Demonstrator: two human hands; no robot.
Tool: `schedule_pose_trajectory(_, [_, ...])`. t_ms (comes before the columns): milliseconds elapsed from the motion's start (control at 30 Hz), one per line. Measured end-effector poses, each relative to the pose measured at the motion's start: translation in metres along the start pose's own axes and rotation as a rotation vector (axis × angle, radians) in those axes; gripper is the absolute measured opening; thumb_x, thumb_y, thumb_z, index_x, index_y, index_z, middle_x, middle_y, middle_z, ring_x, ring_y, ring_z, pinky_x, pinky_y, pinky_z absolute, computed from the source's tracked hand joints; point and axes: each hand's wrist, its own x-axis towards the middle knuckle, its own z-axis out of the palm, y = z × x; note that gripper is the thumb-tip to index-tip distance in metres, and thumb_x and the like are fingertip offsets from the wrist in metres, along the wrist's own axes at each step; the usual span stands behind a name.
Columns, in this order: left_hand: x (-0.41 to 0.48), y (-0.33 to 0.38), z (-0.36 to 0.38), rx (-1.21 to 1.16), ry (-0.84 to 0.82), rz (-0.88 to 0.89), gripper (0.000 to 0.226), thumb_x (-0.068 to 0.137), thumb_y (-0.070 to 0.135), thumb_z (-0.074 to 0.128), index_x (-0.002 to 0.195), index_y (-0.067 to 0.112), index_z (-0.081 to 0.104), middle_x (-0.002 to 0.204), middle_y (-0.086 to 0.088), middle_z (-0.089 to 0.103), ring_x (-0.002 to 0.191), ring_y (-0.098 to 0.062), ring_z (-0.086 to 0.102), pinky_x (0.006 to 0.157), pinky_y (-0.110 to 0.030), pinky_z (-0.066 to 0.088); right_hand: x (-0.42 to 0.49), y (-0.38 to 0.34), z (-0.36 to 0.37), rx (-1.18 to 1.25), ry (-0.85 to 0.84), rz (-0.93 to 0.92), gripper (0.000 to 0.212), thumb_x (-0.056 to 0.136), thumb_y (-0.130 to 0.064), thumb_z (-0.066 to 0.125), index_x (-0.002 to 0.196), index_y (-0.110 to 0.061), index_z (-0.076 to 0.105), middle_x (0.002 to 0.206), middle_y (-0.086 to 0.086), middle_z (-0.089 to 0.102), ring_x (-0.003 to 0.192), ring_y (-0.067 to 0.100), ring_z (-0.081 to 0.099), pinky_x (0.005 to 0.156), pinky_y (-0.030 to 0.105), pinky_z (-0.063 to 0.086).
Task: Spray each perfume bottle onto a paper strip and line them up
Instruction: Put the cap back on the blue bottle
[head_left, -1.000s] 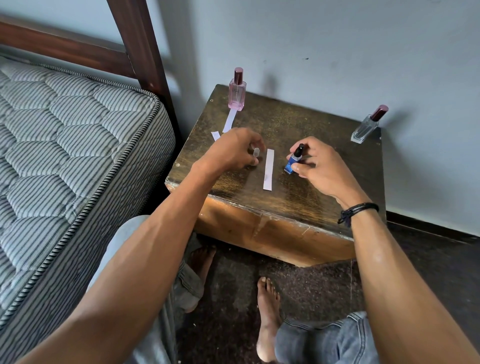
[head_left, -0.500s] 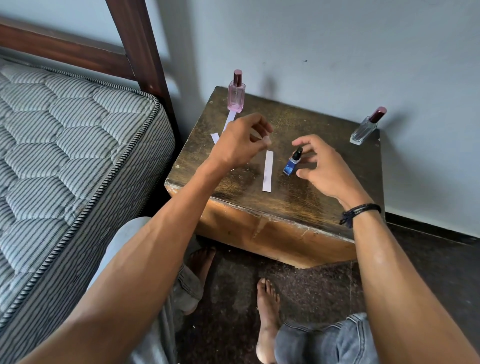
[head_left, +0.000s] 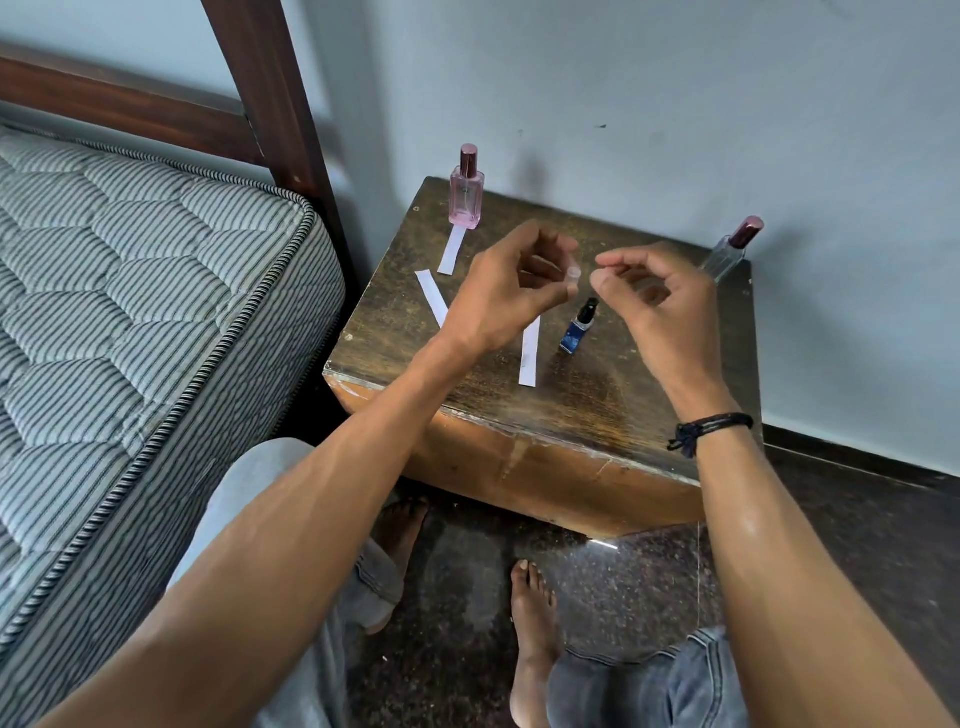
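Three perfume bottles up on the wooden table (head_left: 623, 410). Far left corner: pink bottle (head_left: 466, 192), upright, cap on, one paper strip (head_left: 452, 248) just in front of its base. Far right corner, close to the wall: clear bottle (head_left: 727, 254) with a dark red cap, also upright. Down the middle, nearer the front edge: small blue bottle (head_left: 577, 330), black sprayer bare, standing on the wood, untouched by either hand. Just left of it, a second strip (head_left: 530, 356) lying flat, pointing toward the front edge. Further left, a third strip (head_left: 430, 296) at a slant, near end hidden behind the left wrist.

Now the hands, both raised above the blue bottle and close together. Left hand (head_left: 506, 291) pinching a small clear cap (head_left: 573, 274) between thumb and fingertips, remaining fingers curled in. Right hand (head_left: 657, 299) just beside that cap, a sliver apart, fingers loosely curled, thumb and forefinger slightly parted, holding nothing visible. Black cord bracelet (head_left: 711, 426) round the right wrist.

Off to the left, a striped quilted mattress (head_left: 130, 291) and a dark wooden bedpost (head_left: 270, 93) against the pale wall. Below the table, bare feet (head_left: 532, 613) on a dark speckled floor, jeans at the knees.
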Motion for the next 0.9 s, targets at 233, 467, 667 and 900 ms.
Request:
schedule_pose_trajectory(233, [-0.003, 0.006, 0.007, -0.049, -0.003, 0.058, 0.034, 0.083, 0.006, 0.079, 0.109, 0.014, 0.060, 0.096, -0.004, 0.071, 0.088, -0.014, 0.071, 0.083, -0.025, 0.055, 0.000, -0.001, 0.003, -0.044, -0.035, -0.031, 0.020, 0.085, -0.023, 0.082, 0.100, -0.034, 0.073, 0.100, -0.008, 0.074, 0.093, 0.011, 0.068, 0.082, 0.035, 0.056])
schedule_pose_trajectory(467, [-0.001, 0.003, 0.006, -0.041, -0.070, 0.034, 0.037, 0.083, 0.000, 0.076, 0.115, 0.009, 0.060, 0.101, -0.005, 0.073, 0.094, -0.015, 0.072, 0.090, -0.031, 0.057, 0.002, 0.000, -0.001, 0.019, 0.016, 0.028, 0.010, 0.087, -0.019, 0.080, 0.096, -0.023, 0.077, 0.094, -0.006, 0.077, 0.085, 0.011, 0.071, 0.080, 0.025, 0.056])
schedule_pose_trajectory(667, [0.007, -0.011, -0.003, 0.152, -0.232, -0.026, 0.051, 0.081, -0.001, 0.074, 0.127, 0.015, 0.062, 0.116, 0.005, 0.071, 0.109, -0.002, 0.065, 0.095, -0.015, 0.049, -0.001, -0.001, -0.001, -0.012, 0.031, 0.055, 0.008, 0.087, -0.018, 0.079, 0.092, -0.024, 0.077, 0.087, -0.010, 0.075, 0.079, 0.005, 0.068, 0.073, 0.014, 0.052])
schedule_pose_trajectory(900, [0.001, -0.013, 0.010, 0.257, -0.350, -0.056, 0.062, 0.080, 0.004, 0.077, 0.137, 0.016, 0.056, 0.124, 0.002, 0.068, 0.114, -0.007, 0.062, 0.095, -0.011, 0.045, 0.000, 0.002, -0.002, -0.085, -0.038, 0.070, 0.008, 0.086, -0.016, 0.079, 0.091, -0.022, 0.077, 0.087, -0.009, 0.075, 0.082, 0.007, 0.070, 0.075, 0.015, 0.054])
